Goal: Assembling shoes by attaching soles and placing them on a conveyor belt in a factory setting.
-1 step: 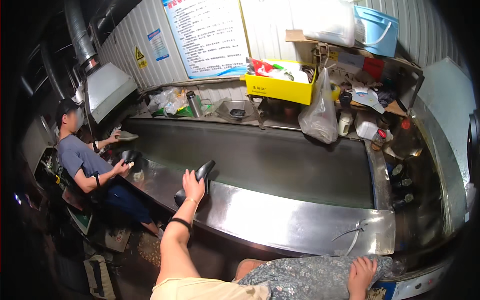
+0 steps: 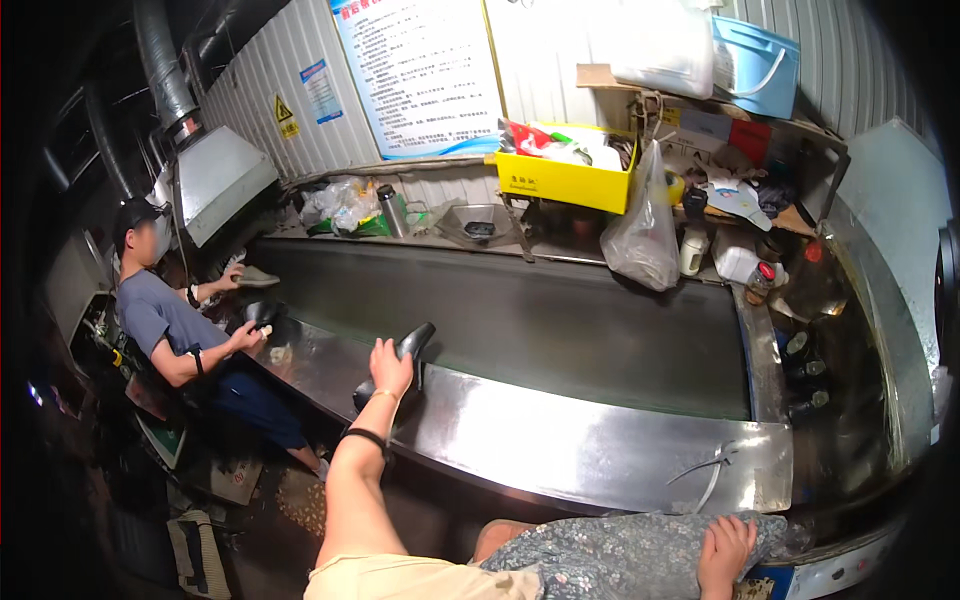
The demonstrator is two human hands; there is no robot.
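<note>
My left hand (image 2: 391, 367) reaches forward and closes around a black shoe (image 2: 417, 342) at the metal ledge (image 2: 500, 415). One end of the shoe points up toward the dark conveyor belt (image 2: 560, 320). Another dark part shows below my wrist, and my hand hides the middle. On the dark floral cloth (image 2: 600, 555) over my lap lies my right hand (image 2: 728, 552), fingers stretched out and nothing in it. A grey cable tie-like strip (image 2: 712, 480) lies on the ledge ahead of that hand.
At the left, a co-worker (image 2: 170, 310) holds a grey shoe (image 2: 257, 278) over the belt and something small and pale. Behind the belt stand a flask (image 2: 392, 212), a yellow box (image 2: 565, 180) and a hanging plastic bag (image 2: 643, 240). Bottles (image 2: 692, 250) stand at the right.
</note>
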